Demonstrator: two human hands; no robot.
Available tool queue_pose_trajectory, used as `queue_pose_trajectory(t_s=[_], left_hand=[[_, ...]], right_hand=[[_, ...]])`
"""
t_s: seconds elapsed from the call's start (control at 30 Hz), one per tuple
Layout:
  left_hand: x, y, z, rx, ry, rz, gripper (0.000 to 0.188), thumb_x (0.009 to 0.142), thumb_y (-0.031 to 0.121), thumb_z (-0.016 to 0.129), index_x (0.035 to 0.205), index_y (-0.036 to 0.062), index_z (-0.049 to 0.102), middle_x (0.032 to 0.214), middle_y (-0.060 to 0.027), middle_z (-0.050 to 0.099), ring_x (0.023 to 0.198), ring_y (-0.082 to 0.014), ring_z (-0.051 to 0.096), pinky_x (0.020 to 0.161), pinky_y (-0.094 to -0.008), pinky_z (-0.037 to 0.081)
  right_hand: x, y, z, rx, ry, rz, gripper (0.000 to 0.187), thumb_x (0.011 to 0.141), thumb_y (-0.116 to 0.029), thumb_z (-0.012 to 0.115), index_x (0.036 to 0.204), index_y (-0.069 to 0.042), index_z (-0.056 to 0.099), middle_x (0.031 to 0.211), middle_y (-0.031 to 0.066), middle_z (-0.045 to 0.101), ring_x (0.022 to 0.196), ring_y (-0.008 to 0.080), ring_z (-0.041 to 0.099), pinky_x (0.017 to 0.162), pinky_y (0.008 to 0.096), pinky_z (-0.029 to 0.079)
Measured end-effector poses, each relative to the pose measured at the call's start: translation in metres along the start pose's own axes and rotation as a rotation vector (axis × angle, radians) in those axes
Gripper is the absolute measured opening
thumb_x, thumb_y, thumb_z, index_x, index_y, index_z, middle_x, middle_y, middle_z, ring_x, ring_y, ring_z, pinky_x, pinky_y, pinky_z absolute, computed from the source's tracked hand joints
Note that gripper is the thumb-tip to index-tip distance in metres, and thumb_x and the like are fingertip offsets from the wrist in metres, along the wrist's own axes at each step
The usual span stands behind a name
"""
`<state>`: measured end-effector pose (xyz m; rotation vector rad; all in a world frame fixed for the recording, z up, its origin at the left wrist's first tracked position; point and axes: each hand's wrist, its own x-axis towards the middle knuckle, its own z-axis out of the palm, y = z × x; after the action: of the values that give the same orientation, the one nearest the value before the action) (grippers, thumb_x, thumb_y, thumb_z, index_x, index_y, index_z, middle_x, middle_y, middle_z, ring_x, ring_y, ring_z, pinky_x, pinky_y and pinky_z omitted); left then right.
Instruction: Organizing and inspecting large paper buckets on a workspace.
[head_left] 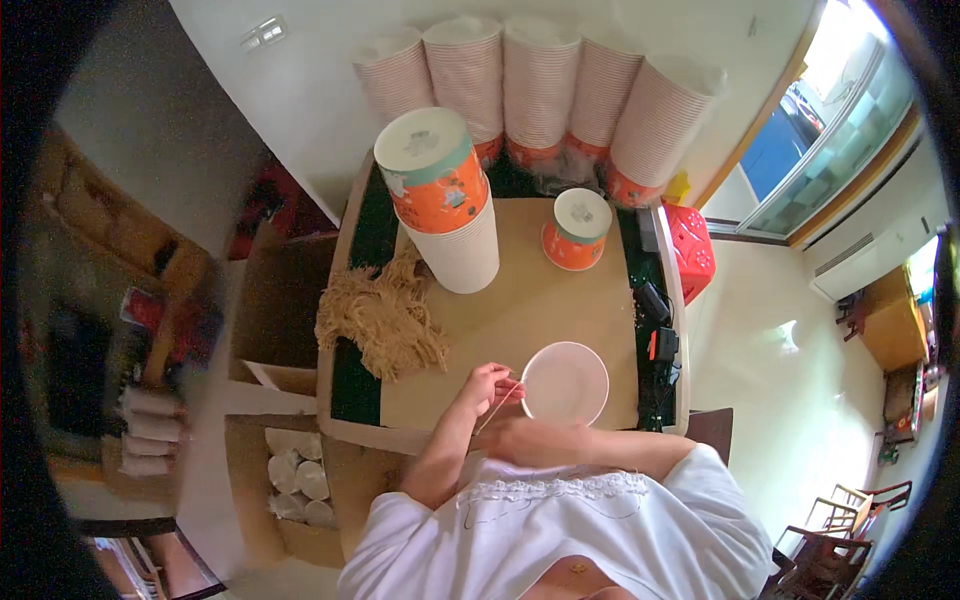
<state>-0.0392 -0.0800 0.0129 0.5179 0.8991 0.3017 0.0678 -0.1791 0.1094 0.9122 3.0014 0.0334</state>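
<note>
A white round paper tub, its open top facing up, sits at the near edge of the table. My left hand is at the tub's left rim, fingers pinched on a thin pale cord that hangs down toward my front. Close to the tub's near side is my right hand, smeared by motion, so its fingers do not show. Left of the tub lies a loose bundle of tan cords. Behind it stand stacked tubs, with an orange and teal one upside down on top of white ones.
A small orange tub stands upside down on the brown board. Tall tub stacks line the wall. Black devices lie along the right edge, beside a red stool. A cardboard box holding white rolls is at lower left.
</note>
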Motion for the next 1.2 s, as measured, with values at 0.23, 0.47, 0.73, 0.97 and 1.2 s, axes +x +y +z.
queue_pose_trajectory(t_s=[0.23, 0.47, 0.73, 0.97, 1.2], left_hand=[[0.015, -0.007, -0.013, 0.111, -0.083, -0.021, 0.011, 0.087, 0.018, 0.045, 0.093, 0.0099, 0.048, 0.061, -0.0026, 0.051, 0.044, -0.0106, 0.045, 0.035, -0.0225, 0.034], [0.018, -0.011, 0.019, 0.161, 0.105, 0.271, 0.009, 0.086, 0.018, 0.05, 0.092, 0.0103, 0.05, 0.059, 0.0013, 0.047, 0.04, -0.0061, 0.037, 0.034, -0.0197, 0.026], [0.034, -0.013, 0.016, 0.26, 0.077, 0.279, 0.013, 0.083, 0.016, 0.056, 0.091, 0.0066, 0.057, 0.064, 0.001, 0.055, 0.047, -0.0059, 0.045, 0.037, -0.0191, 0.031], [0.041, -0.02, 0.017, 0.293, 0.083, 0.341, 0.011, 0.082, 0.013, 0.057, 0.087, 0.0038, 0.061, 0.072, -0.0026, 0.06, 0.057, -0.0105, 0.055, 0.047, -0.0231, 0.043], [0.037, -0.022, 0.024, 0.315, 0.102, 0.42, 0.012, 0.081, 0.011, 0.058, 0.084, 0.0016, 0.064, 0.075, -0.0038, 0.062, 0.069, -0.0108, 0.056, 0.064, -0.024, 0.045]], right_hand=[[0.004, 0.078, 0.012, 0.923, 0.138, 0.797, 0.017, 0.074, -0.02, 0.058, 0.087, -0.009, 0.058, 0.078, 0.0122, 0.061, 0.069, 0.0278, 0.059, 0.061, 0.036, 0.047], [-0.016, 0.1, 0.075, 0.719, -0.002, 0.956, 0.023, 0.073, -0.031, 0.06, 0.077, -0.009, 0.061, 0.072, 0.0124, 0.062, 0.068, 0.0292, 0.061, 0.06, 0.0379, 0.048], [-0.031, 0.1, 0.073, 1.001, 0.307, 1.089, 0.013, 0.073, -0.019, 0.061, 0.074, -0.006, 0.061, 0.067, 0.0099, 0.061, 0.062, 0.0207, 0.059, 0.058, 0.032, 0.046], [-0.032, 0.106, 0.078, 1.176, 0.441, 1.081, 0.021, 0.079, -0.023, 0.056, 0.076, -0.003, 0.061, 0.067, 0.0096, 0.06, 0.065, 0.0158, 0.059, 0.06, 0.0299, 0.046], [-0.024, 0.12, 0.069, 1.013, -0.01, 1.302, 0.04, 0.083, -0.039, 0.047, 0.077, -0.002, 0.061, 0.07, 0.0135, 0.06, 0.067, 0.022, 0.059, 0.063, 0.0336, 0.046]])
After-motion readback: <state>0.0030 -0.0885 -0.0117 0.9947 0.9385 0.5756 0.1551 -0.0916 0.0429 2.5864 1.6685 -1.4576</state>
